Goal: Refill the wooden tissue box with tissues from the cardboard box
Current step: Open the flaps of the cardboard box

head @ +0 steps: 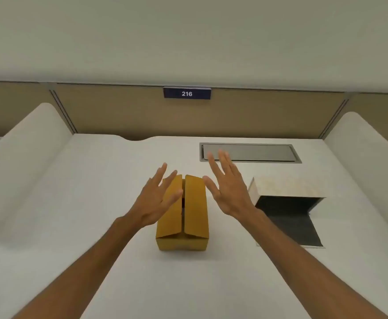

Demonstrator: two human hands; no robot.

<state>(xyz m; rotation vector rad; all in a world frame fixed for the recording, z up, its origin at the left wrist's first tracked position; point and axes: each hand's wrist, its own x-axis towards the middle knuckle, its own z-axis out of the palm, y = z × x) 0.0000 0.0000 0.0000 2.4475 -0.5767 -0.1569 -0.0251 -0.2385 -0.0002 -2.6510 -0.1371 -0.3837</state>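
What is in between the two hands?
In the head view, the far end of the cardboard box, its top flaps nearly shut, sits between the left hand and the right hand. Neither hand clearly holds it.

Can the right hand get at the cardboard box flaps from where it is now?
Probably yes: the right hand hovers open beside the cardboard box, with nothing between them.

Even, soft light, wide-angle view.
I see faint shadows, no glare; my left hand (158, 199) smears with motion blur, and edges bow outward.
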